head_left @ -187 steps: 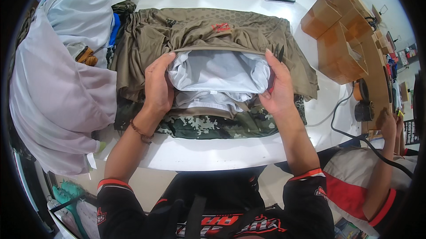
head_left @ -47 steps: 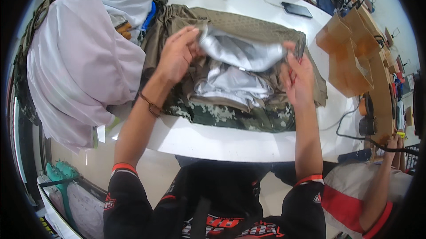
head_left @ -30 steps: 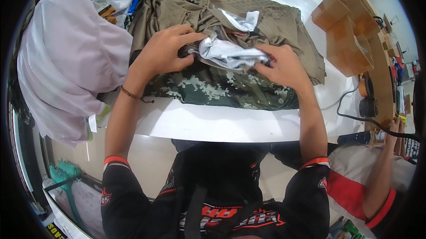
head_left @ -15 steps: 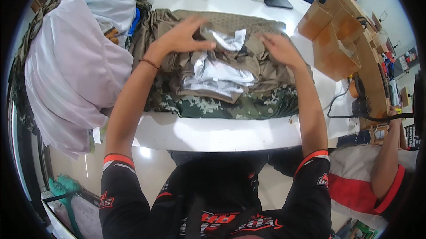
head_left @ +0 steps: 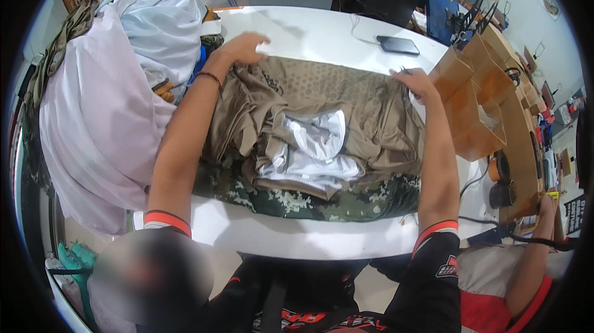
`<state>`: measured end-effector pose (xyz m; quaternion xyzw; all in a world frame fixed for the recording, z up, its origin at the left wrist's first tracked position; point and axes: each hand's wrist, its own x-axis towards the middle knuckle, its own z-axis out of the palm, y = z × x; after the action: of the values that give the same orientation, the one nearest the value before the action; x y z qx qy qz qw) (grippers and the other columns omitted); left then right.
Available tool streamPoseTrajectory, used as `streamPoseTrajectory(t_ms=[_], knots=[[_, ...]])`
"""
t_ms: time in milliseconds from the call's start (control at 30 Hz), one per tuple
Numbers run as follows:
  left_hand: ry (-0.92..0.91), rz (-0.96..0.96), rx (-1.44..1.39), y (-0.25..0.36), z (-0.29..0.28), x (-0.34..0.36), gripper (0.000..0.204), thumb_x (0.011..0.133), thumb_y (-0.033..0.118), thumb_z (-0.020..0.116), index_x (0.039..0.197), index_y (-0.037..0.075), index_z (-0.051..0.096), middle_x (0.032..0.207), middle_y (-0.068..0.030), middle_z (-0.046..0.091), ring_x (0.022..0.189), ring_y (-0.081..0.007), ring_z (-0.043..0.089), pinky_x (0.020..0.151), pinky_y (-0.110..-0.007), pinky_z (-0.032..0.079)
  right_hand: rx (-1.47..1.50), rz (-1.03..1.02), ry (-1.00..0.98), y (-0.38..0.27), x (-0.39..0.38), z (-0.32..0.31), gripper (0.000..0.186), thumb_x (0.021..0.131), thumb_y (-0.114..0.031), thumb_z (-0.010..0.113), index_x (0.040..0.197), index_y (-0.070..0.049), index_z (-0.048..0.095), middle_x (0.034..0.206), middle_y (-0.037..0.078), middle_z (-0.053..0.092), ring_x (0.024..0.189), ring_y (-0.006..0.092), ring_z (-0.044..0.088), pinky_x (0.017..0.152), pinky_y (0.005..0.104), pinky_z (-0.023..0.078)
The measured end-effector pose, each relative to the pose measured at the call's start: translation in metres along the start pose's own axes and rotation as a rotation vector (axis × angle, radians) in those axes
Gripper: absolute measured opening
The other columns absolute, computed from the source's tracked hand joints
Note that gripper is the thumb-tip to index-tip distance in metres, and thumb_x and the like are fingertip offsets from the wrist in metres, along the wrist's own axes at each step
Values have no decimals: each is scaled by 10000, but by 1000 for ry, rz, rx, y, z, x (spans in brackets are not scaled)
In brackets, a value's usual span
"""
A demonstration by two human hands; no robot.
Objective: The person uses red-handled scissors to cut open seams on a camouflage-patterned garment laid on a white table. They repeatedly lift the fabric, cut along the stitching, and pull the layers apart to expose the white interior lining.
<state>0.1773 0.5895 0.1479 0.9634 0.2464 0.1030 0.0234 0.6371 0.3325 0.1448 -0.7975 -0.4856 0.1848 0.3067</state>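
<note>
Spanning the far edge of the brown garment (head_left: 374,110), the left hand (head_left: 243,48) is at its far-left corner and the right hand (head_left: 418,82) at its far-right one. The garment lies mid-way across the white surface (head_left: 291,237), on top of a camouflage cloth (head_left: 297,202) that shows along the near side, with white lining (head_left: 318,141) bunched in the middle. The left grip has its fingers stretched out to the right, but I cannot tell whether it is wide or pinching fabric. The right grip is narrow, folded around a slim dark tool (head_left: 404,70) (only its tip shows clearly), and whether it also takes in cloth is hidden.

Doing this well probably calls for an even hold at both corners, so that the far edge runs straight. The left part looks more crumpled than the patterned far stretch, so smoothing seems best begun there. Keeping the tool's tip turned away from the thin fabric is wise, as it could snag. The heap of white cloth (head_left: 102,122) on the left lies close beside the left forearm (head_left: 179,141); elbows should stay clear of it.
</note>
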Motion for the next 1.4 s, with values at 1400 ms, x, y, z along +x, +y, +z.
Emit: streamPoseTrajectory(t_ms=[1400], knots=[[674, -285, 192, 165, -304, -183, 398, 831, 29, 665, 1228, 25, 643, 1008, -202, 729, 955, -327, 714, 897, -423, 532, 349, -577, 937, -175, -160, -219, 309, 802, -30, 630, 1082, -46, 759, 853, 59, 727, 707, 131, 658, 648, 295, 516]])
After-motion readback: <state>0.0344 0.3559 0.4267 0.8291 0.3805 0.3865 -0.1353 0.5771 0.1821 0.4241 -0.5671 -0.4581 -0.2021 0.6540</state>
